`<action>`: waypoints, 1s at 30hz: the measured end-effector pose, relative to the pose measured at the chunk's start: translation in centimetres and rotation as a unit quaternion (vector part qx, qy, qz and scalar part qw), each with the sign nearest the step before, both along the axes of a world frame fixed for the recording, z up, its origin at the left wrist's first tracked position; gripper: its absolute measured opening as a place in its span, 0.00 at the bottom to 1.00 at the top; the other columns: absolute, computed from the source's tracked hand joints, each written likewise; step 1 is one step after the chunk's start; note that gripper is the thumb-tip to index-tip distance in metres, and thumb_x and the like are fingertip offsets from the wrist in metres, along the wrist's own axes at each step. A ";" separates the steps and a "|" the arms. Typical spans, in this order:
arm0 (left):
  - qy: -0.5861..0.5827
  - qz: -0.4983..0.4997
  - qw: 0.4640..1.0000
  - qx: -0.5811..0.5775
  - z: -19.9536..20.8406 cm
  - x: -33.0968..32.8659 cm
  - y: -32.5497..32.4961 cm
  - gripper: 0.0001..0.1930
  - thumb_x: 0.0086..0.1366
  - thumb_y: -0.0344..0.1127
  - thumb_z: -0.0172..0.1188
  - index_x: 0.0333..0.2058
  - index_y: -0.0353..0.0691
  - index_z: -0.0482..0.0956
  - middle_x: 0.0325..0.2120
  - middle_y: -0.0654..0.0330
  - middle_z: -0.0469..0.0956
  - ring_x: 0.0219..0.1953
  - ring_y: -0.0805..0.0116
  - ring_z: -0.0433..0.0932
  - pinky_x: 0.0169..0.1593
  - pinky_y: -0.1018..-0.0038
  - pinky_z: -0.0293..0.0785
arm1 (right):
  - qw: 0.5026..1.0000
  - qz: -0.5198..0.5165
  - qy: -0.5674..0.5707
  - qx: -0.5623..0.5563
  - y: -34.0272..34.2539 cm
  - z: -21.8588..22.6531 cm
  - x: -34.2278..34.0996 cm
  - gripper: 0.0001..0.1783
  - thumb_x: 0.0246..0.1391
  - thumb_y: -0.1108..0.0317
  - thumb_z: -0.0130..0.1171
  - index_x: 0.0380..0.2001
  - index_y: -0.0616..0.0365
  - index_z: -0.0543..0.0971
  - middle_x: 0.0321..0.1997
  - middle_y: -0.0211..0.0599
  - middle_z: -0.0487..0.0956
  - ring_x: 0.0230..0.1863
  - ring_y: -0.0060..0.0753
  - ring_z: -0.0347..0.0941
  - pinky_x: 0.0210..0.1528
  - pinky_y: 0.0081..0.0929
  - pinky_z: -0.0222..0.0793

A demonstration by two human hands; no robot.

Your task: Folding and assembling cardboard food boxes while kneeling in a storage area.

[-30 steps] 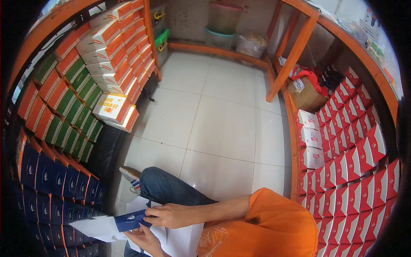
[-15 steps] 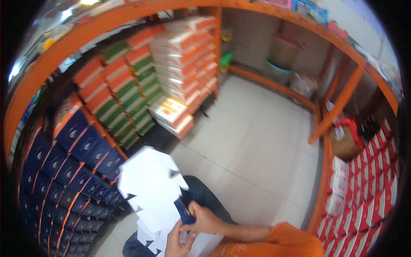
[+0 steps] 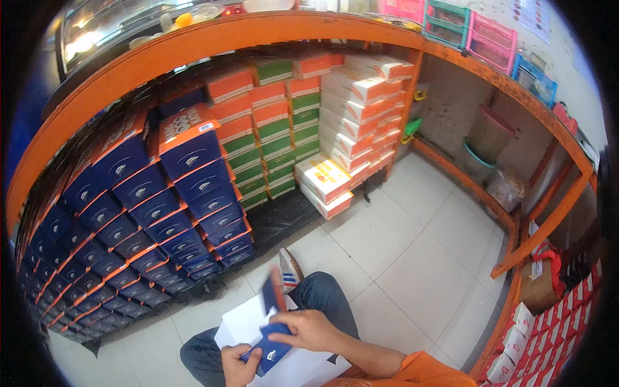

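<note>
Seated on the tiled floor [image 3: 412, 258], a person's left hand [image 3: 237, 364] clenches a blue shoebox [image 3: 271, 348] over white wrapping paper [image 3: 248, 322] on the lap; right hand [image 3: 308, 329] fingers grip its top. The loose paper could slide away, or the raised lid flap tear.

Blue boxes [image 3: 129, 213] fill the left shelf. Orange, green and white boxes [image 3: 303, 122] stack behind them. Red boxes [image 3: 554, 335] sit far right.

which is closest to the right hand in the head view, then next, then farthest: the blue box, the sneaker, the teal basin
1. blue box, under the right hand, touching it.
2. sneaker, on the floor just above the knee.
3. teal basin, far upper right by the wall.
</note>
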State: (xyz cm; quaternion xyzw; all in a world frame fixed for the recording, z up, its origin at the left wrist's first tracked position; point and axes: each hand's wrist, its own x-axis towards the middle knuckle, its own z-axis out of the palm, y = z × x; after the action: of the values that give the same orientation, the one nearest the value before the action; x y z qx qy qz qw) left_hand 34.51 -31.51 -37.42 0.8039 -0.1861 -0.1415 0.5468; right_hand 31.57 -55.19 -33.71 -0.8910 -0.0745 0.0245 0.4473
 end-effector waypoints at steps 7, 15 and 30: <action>-0.069 -0.151 0.986 0.018 5.9 3.1 -0.3 0.13 0.49 0.37 0.73 0.25 0.35 0.80 0.17 0.58 0.78 0.20 0.68 0.76 0.28 0.73 0.70 | 0.986 0.092 -0.118 -0.070 -5.2 3.3 1.1 0.39 0.32 0.55 0.74 0.50 0.56 0.73 0.40 0.44 0.71 0.46 0.49 0.68 0.48 0.40 0.66; 0.024 -0.059 0.998 0.011 8.1 1.9 -1.5 0.14 0.50 0.37 0.73 0.31 0.34 0.82 0.24 0.54 0.82 0.26 0.75 0.79 0.33 0.77 0.72 | 0.979 0.105 -0.166 0.049 -1.0 4.1 2.1 0.38 0.40 0.60 0.76 0.55 0.59 0.71 0.52 0.50 0.72 0.60 0.51 0.64 0.64 0.43 0.54; 0.093 -0.144 0.983 -0.071 -1.9 0.3 0.4 0.13 0.63 0.38 0.61 0.33 0.29 0.80 0.21 0.58 0.77 0.26 0.76 0.69 0.31 0.74 0.67 | 0.983 0.103 -0.117 -0.102 1.6 4.2 2.0 0.14 0.43 0.64 0.66 0.36 0.54 0.80 0.34 0.40 0.75 0.40 0.45 0.70 0.47 0.40 0.58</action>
State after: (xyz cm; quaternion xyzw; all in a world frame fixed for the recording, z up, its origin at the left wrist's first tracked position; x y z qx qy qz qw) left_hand 34.83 -31.07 -39.33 0.7114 -0.2575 -0.2792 0.5914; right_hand 33.58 -53.58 -29.51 -0.9163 -0.2145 -0.0263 0.3373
